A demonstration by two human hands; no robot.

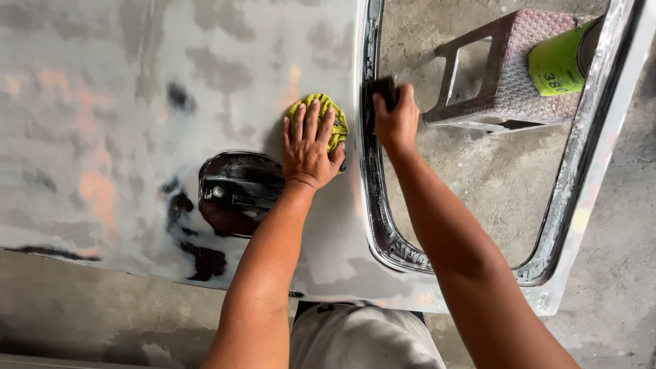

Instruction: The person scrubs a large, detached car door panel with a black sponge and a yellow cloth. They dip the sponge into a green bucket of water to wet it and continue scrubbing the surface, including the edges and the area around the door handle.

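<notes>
Mid-frame, the left hand [311, 147] lies flat, fingers spread, pinning a yellow-green cloth [321, 119] to the sanded car door panel [102, 102] — steadying it — while the right hand [394, 119] curls tight round a dark sanding block [383, 89] on the window-frame edge [372, 191].

A round can [570, 61] is lying on its side on the woven plastic stool [506, 75], upper right, wearing a bright green label [557, 67] with dark print, partly hidden behind the door frame [601, 102].
</notes>
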